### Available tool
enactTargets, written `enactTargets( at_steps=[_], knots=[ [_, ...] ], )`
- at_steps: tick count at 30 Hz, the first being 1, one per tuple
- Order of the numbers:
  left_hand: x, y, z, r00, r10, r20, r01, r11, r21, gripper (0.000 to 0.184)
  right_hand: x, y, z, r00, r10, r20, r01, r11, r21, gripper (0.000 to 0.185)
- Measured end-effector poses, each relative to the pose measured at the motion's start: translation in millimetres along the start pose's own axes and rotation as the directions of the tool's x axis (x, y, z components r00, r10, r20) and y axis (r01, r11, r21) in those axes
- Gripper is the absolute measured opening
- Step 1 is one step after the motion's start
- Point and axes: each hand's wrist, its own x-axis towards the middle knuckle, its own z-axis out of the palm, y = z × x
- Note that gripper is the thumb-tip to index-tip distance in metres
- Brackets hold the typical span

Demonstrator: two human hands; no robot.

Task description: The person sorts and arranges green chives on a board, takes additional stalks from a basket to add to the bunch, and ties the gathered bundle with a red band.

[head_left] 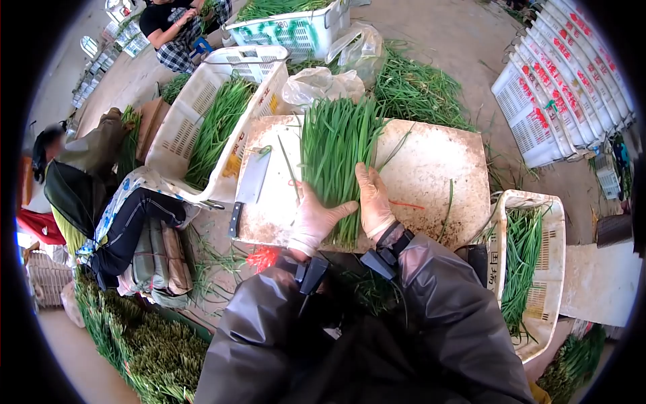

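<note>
A thick bundle of garlic chives (340,145) lies lengthwise across a worn white board (437,158). Both my hands wear thin pale gloves and clasp the bundle near its lower end. My left hand (311,217) grips the left side, its thumb reaching over the stalks; its other fingers are partly hidden. Against the right side presses my right hand (374,202), fingers pointing up along the leaves. A cleaver (253,176) with a black handle rests on the board, left of the bundle. A thin red tie (407,205) lies right of my right hand.
White crates of chives stand at left (232,151), right (548,269) and back (289,34). Red ties (261,258) hang by the board's front edge. Stacked white crates (558,87) lean at far right. A seated person (128,229) is at left, another (178,30) behind.
</note>
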Motion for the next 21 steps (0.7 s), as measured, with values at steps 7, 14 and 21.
enactTargets(
  at_steps=[7,14,21],
  knots=[
    [-6,9,6,0.997,-0.081,0.008,0.074,0.943,0.323,0.151,6,-2,-4,0.987,0.070,0.145,-0.100,0.972,0.211,0.091],
    [-7,15,8,0.994,-0.103,-0.043,0.111,0.889,0.443,0.140,4,-26,-16,0.985,0.159,0.072,-0.155,0.986,-0.054,0.081],
    [-3,-4,12,0.999,-0.001,-0.036,0.010,0.973,0.231,0.137,21,-7,-67,0.995,-0.040,0.092,0.088,0.790,-0.607,0.060]
  ],
)
